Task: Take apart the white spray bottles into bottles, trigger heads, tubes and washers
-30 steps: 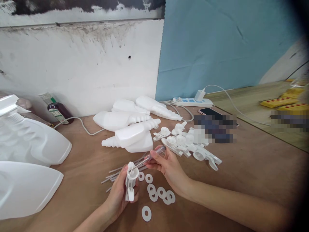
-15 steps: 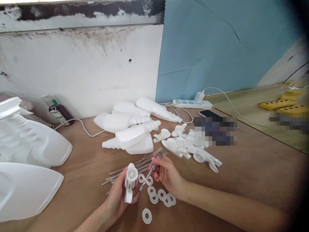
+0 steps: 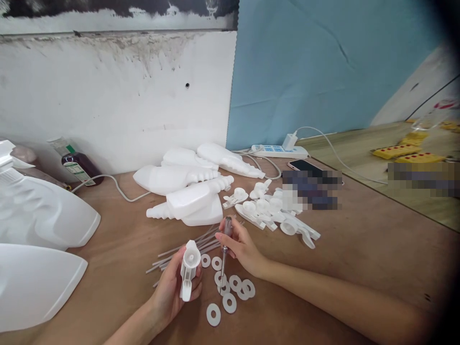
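Observation:
My left hand [image 3: 176,282] is closed around a white plastic trigger sprayer head [image 3: 190,261], its round opening facing up toward me. In my right hand [image 3: 239,244] is a screwdriver [image 3: 223,258] with a clear handle, gripped between thumb and fingers. Its thin shaft points down, the tip among several flat white ring washers [image 3: 235,283] on the table. Two washers lie a little nearer to me, one of them [image 3: 213,315] apart from the rest. Thin translucent tubes [image 3: 168,252] lie in a loose bundle behind my left hand.
White plastic bottles [image 3: 194,196] lie piled behind the tubes, and larger white bottle shapes [image 3: 39,282] fill the left side. More sprayer heads [image 3: 264,207] are heaped right of centre. A power strip [image 3: 280,151], a phone [image 3: 305,166] and a dark bottle [image 3: 79,165] stand farther back.
The screwdriver has swung from slanting toward my left hand to pointing down at the washers. One washer now lies nearer to me. My left hand still holds the sprayer head.

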The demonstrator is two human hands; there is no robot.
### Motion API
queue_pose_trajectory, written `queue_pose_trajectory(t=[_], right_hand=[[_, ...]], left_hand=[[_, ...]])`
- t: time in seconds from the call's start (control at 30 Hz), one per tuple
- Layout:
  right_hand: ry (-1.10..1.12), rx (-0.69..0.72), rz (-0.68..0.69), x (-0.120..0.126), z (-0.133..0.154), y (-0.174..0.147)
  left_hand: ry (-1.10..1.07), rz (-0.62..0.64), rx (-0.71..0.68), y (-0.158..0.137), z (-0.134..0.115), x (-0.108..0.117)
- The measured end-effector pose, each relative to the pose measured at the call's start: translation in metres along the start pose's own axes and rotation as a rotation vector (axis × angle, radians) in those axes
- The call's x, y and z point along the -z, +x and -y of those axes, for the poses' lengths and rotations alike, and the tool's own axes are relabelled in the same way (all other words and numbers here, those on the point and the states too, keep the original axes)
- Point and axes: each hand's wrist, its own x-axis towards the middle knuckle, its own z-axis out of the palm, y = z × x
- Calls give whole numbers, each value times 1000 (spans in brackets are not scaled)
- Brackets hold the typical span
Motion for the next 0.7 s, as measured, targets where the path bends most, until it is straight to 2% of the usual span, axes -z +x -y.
queue_pose_trajectory(t=[0.3,0.57,0.7], right_hand=[[-72,-69,72,-3,5,-4],[-45,-11,70,-2,3,-3],[-209,36,66,-1,1,-2]], left_hand=[[23,34,43,0,1,2],[59,29,40,0,2,1],[62,30,67,1,2,3]])
